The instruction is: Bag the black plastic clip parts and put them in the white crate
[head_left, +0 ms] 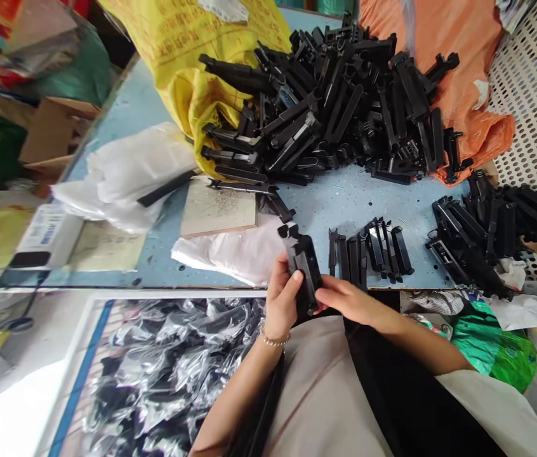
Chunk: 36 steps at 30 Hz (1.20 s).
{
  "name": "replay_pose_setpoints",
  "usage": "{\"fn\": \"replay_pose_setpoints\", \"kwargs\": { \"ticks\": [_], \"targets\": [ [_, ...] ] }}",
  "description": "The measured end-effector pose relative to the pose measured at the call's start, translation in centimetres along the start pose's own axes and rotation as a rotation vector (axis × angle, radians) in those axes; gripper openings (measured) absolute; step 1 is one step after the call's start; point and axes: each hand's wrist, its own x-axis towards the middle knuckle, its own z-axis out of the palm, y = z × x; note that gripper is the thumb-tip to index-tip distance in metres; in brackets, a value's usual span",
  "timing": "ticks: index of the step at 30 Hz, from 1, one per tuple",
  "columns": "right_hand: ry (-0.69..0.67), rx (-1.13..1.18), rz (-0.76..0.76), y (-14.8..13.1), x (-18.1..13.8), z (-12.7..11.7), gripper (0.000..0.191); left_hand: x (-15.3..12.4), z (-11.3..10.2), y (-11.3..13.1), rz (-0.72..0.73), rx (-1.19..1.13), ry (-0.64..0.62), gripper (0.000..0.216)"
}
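Observation:
My left hand (282,297) is closed around a black plastic clip part (304,266), thumb pressed on its face, at the near edge of the light blue table (330,203). My right hand (350,299) grips the same part from the right side, fingers closed under it. A short row of similar black parts (372,251) lies on the table just right of my hands. A large heap of black parts (339,108) covers the far middle of the table.
Another pile of black parts (487,235) lies at the right by a perforated white panel (530,95). Yellow sack (202,57) and orange sack (463,70) sit behind the heap. White plastic bags (130,171), a small board (218,209) and clear-bagged parts (168,362) are at left.

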Motion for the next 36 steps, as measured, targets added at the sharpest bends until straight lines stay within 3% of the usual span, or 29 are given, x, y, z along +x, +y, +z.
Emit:
{"fn": "replay_pose_setpoints", "kwargs": {
  "ticks": [5,9,12,14,17,19,21,25,28,33,36],
  "targets": [
    [-0.161,0.207,0.055,1.7,2.0,2.6,0.073,-0.8,-2.0,0.7,0.017,-0.083,-0.04,0.036],
    [-0.254,0.264,0.055,1.8,2.1,2.8,0.063,-1.0,-3.1,1.2,-0.01,-0.067,-0.112,0.039],
    [-0.188,0.268,0.063,1.7,1.7,2.6,0.058,-0.2,-3.9,1.4,0.044,0.096,-0.161,0.043],
    [-0.045,0.248,0.062,1.5,1.1,2.1,0.056,1.0,-5.0,1.4,0.174,0.358,-0.079,0.045],
    [0.186,0.251,0.021,0.8,-0.1,0.6,0.055,3.7,-6.9,1.3,0.378,1.031,0.053,0.043],
    [0.314,0.247,-0.027,0.3,-0.6,-0.7,0.057,5.4,-8.1,1.3,0.443,1.417,0.025,0.033],
    [0.379,0.227,-0.043,0.0,-0.9,-1.6,0.06,6.7,-9.0,1.4,0.443,1.57,-0.058,0.028],
    [0.36,0.191,-0.028,-0.1,-0.9,-1.9,0.059,7.9,-10.0,2.4,0.365,1.408,-0.158,0.026],
    [0.325,0.19,-0.022,0.3,-0.5,-1.4,0.054,8.2,-10.3,3.1,0.289,1.226,-0.092,0.017],
    [0.288,0.281,-0.001,0.4,0.4,-1.2,0.055,8.6,-10.4,3.7,0.269,1.094,-0.051,0.031],
    [0.165,0.42,0.04,0.2,1.2,-0.5,0.059,8.7,-10.1,3.8,0.242,1.067,-0.04,0.02]
  ]
}}
